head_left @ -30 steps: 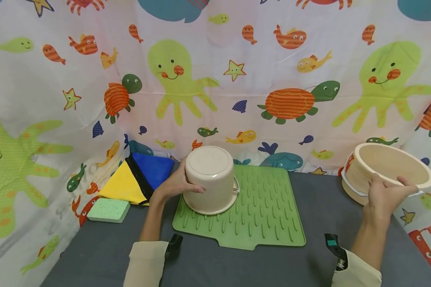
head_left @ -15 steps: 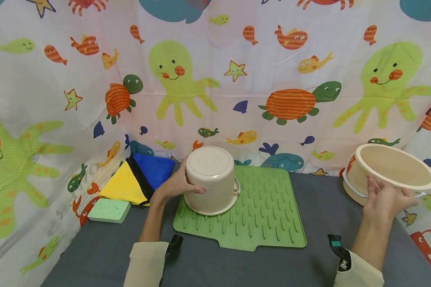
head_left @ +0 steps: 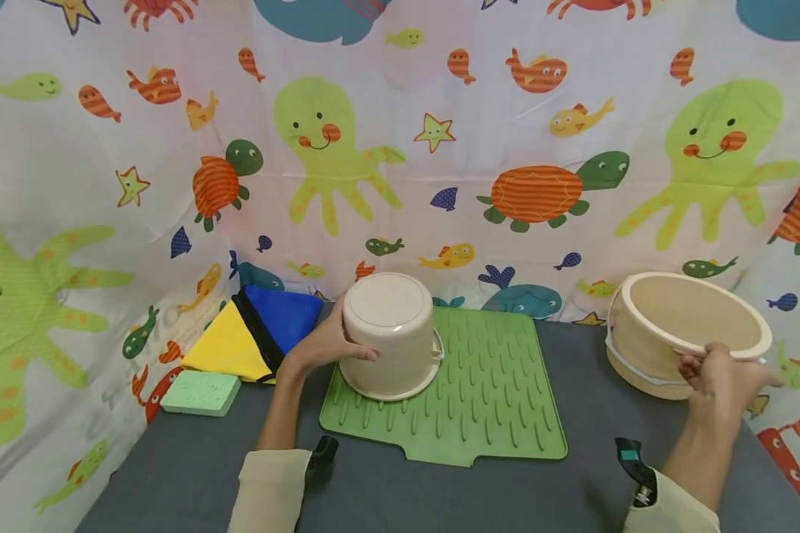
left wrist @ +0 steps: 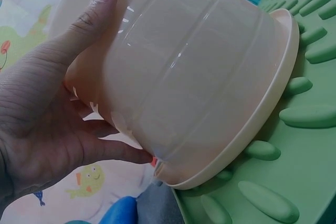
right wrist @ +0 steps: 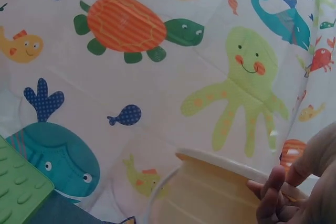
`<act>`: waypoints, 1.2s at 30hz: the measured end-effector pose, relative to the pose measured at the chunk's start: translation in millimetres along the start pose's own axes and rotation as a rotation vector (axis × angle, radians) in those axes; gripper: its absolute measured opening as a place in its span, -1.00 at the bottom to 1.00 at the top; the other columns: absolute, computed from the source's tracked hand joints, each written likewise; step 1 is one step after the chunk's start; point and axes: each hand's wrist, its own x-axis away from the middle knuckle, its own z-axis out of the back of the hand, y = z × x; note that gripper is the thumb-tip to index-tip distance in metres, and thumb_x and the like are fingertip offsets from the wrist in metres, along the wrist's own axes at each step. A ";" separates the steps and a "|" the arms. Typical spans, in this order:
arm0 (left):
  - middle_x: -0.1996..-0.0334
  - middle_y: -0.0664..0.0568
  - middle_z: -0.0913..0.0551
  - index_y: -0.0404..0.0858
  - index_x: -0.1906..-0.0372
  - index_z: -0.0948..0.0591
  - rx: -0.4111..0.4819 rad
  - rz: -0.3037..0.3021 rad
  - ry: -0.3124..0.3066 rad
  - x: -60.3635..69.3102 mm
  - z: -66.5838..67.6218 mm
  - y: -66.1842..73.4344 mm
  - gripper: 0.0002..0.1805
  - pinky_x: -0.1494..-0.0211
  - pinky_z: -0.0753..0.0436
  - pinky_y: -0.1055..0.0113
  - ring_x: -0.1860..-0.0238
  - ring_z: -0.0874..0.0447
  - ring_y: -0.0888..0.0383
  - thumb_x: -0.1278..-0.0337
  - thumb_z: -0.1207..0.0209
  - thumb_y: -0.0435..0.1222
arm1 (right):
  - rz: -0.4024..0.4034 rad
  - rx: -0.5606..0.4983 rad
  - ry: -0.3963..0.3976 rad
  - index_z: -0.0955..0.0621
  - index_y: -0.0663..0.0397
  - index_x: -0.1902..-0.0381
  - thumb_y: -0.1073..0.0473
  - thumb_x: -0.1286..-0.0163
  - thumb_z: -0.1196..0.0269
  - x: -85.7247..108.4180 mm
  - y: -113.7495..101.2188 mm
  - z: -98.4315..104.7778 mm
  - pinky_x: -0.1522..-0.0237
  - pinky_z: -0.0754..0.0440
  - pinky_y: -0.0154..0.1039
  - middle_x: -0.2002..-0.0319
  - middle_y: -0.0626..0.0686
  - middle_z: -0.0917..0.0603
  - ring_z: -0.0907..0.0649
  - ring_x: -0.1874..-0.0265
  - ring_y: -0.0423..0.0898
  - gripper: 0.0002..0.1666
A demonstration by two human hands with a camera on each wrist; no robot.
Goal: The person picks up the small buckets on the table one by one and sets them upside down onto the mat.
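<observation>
An upside-down beige bucket (head_left: pixel 390 337) stands rim-down on a green mat (head_left: pixel 507 392) with raised ridges. My left hand (head_left: pixel 323 340) grips its left side, thumb across the front wall; the left wrist view shows the fingers (left wrist: pixel 121 150) spread along the far side. At the right, my right hand (head_left: pixel 716 389) holds a second beige bucket (head_left: pixel 653 344) by its front rim, fingers curled at the outside. That bucket is mouth-up, its opening leaning slightly towards me, with a white handle hanging down its side. The right wrist view cuts off part of that hand.
Left of the mat lie a folded yellow and blue cloth (head_left: pixel 293 314) and a pale green sponge (head_left: pixel 201 392). A curtain (head_left: pixel 400 185) printed with sea animals stands behind and beside the dark table (head_left: pixel 440 496).
The right bucket has moved left and slightly down, and my right hand has shifted towards the right part of its rim. My left hand and the upside-down bucket stay put.
</observation>
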 end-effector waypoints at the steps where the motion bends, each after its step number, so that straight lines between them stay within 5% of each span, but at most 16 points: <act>1: -0.59 0.09 -0.20 0.29 -0.68 0.18 0.003 -0.007 -0.003 -0.4 -0.3 0.5 0.50 -0.67 -0.16 -0.21 -0.57 -0.26 -0.01 0.22 -0.70 -0.15 | -0.025 0.036 -0.007 0.70 -0.42 -0.56 0.37 -0.51 0.01 0.4 -1.5 -0.5 0.69 -0.64 -0.32 0.21 -0.12 -0.55 -0.62 0.80 -0.15 0.27; 5: -0.60 0.11 -0.18 0.35 -0.66 0.18 0.011 -0.004 -0.001 -1.3 -0.6 0.5 0.50 -0.66 -0.18 -0.21 -0.57 -0.26 -0.01 0.21 -0.70 -0.16 | -0.104 0.158 -0.065 0.59 -0.36 -0.57 0.33 -0.49 -0.03 1.4 -4.8 -3.5 0.70 -0.60 -0.30 0.37 -0.11 -0.51 -0.55 0.81 -0.14 0.21; 8: -0.60 0.12 -0.18 0.38 -0.65 0.18 0.010 0.004 0.004 -1.3 -0.7 -0.6 0.50 -0.65 -0.20 -0.20 -0.57 -0.27 0.00 0.23 -0.71 -0.15 | -0.111 0.229 -0.105 0.03 -0.09 -0.42 0.30 -0.48 -0.03 1.8 -3.3 -6.6 0.76 -0.54 -0.27 0.58 -0.10 -0.55 -0.49 0.84 -0.13 -0.29; 12: -0.60 0.09 -0.18 0.34 -0.67 0.18 0.009 -0.008 -0.003 -1.3 -1.4 -1.0 0.52 -0.65 -0.19 -0.19 -0.56 -0.27 0.00 0.25 -0.71 -0.12 | -0.087 0.362 -0.173 -0.33 0.14 -0.18 0.19 -0.54 -0.03 3.6 -0.2 -7.5 0.78 -0.49 -0.26 0.77 -0.03 -0.62 -0.49 0.87 -0.13 -0.67; 14: -0.60 0.09 -0.18 0.31 -0.67 0.19 0.010 -0.013 -0.005 -0.9 -1.3 -1.1 0.52 -0.65 -0.18 -0.19 -0.56 -0.27 -0.01 0.25 -0.71 -0.11 | -0.070 0.479 -0.238 -0.38 0.25 -0.24 0.09 -0.58 -0.04 5.0 -0.8 -4.7 0.74 -0.52 -0.29 0.76 -0.03 -0.67 -0.53 0.85 -0.15 -0.57; 18: -0.60 0.10 -0.18 0.31 -0.67 0.19 0.012 -0.006 -0.005 -0.1 -1.7 0.7 0.52 -0.66 -0.17 -0.20 -0.57 -0.26 0.00 0.25 -0.71 -0.12 | 0.033 0.772 -0.298 -0.39 0.46 -0.31 -0.09 -0.63 0.04 8.0 -4.4 4.8 0.62 -0.64 -0.33 0.76 -0.18 -0.68 -0.66 0.76 -0.22 -0.32; 21: -0.60 0.10 -0.18 0.26 -0.69 0.19 0.009 -0.002 -0.006 -1.0 -2.2 1.8 0.53 -0.67 -0.16 -0.20 -0.57 -0.25 -0.01 0.24 -0.71 -0.13 | 0.125 0.875 -0.216 -0.43 0.45 -0.24 -0.08 -0.60 0.03 9.6 -7.0 10.2 0.60 -0.65 -0.34 0.80 -0.32 -0.59 -0.67 0.74 -0.30 -0.36; 25: -0.61 0.10 -0.15 0.19 -0.70 0.22 0.005 0.008 -0.005 -1.3 -1.6 1.0 0.54 -0.66 -0.17 -0.23 -0.58 -0.24 -0.02 0.22 -0.70 -0.12 | 0.117 0.735 -0.192 -0.42 0.11 0.08 -0.04 -0.55 -0.18 9.5 -8.0 12.9 0.62 -0.67 -0.35 0.78 -0.29 -0.59 -0.67 0.76 -0.30 -0.67; 29: -0.62 0.10 -0.11 0.26 -0.69 0.23 0.007 0.028 -0.004 0.1 -1.0 0.6 0.53 -0.64 -0.21 -0.24 -0.57 -0.24 -0.02 0.22 -0.70 -0.07 | 0.049 0.588 -0.287 -0.33 -0.05 0.07 -0.02 -0.47 -0.35 8.5 -6.5 14.0 0.59 -0.72 -0.28 0.69 -0.16 -0.68 -0.75 0.72 -0.17 -0.58; 32: -0.62 0.11 -0.11 0.29 -0.68 0.23 0.006 0.031 -0.008 0.8 -0.9 0.7 0.53 -0.64 -0.20 -0.24 -0.57 -0.24 -0.02 0.22 -0.70 -0.05 | 0.074 0.655 -0.324 -0.30 0.18 -0.30 0.00 -0.51 -0.29 7.9 -5.4 13.2 0.56 -0.74 -0.27 0.68 -0.18 -0.67 -0.77 0.70 -0.16 -0.37; 36: -0.61 0.12 -0.13 0.24 -0.69 0.22 0.001 0.024 -0.010 1.7 0.4 -0.2 0.52 -0.64 -0.20 -0.26 -0.57 -0.24 -0.02 0.20 -0.69 -0.09 | 0.110 0.770 -0.347 0.11 0.50 -0.59 0.07 -0.58 -0.14 6.8 -5.1 9.9 0.53 -0.74 -0.31 0.69 -0.21 -0.66 -0.77 0.69 -0.20 -0.02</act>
